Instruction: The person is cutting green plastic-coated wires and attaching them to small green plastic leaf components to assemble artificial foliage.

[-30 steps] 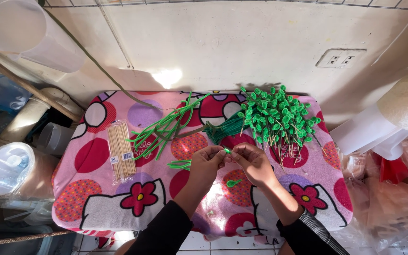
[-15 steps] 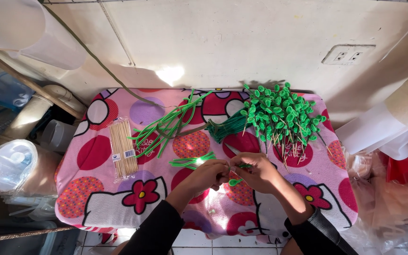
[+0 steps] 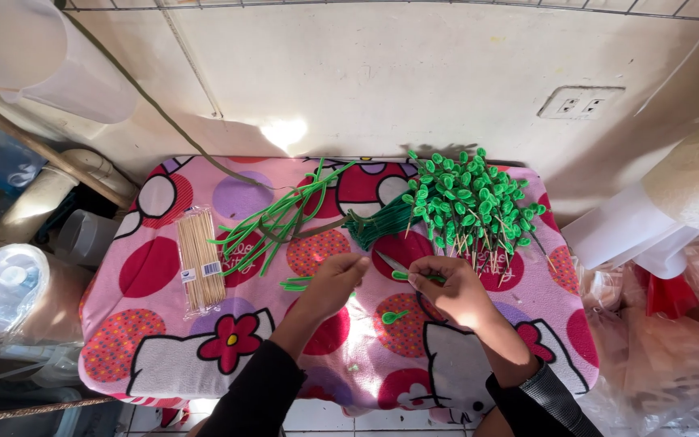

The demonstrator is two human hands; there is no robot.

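Below the pile of green leaf picks (image 3: 467, 198), the left hand (image 3: 335, 283) pinches its fingers narrow; the right hand (image 3: 451, 287) holds a green strip (image 3: 402, 275) against a blade (image 3: 390, 261).

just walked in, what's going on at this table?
A person sits at a small table under a pink patterned cloth, working with both hands. The right hand holds a small green piece on a thin stick; the left hand is beside it, fingers pinched. A pile of finished green-tipped sticks lies behind, with loose green strips and a pack of wooden skewers to the left. One loose green piece lies by the hands.
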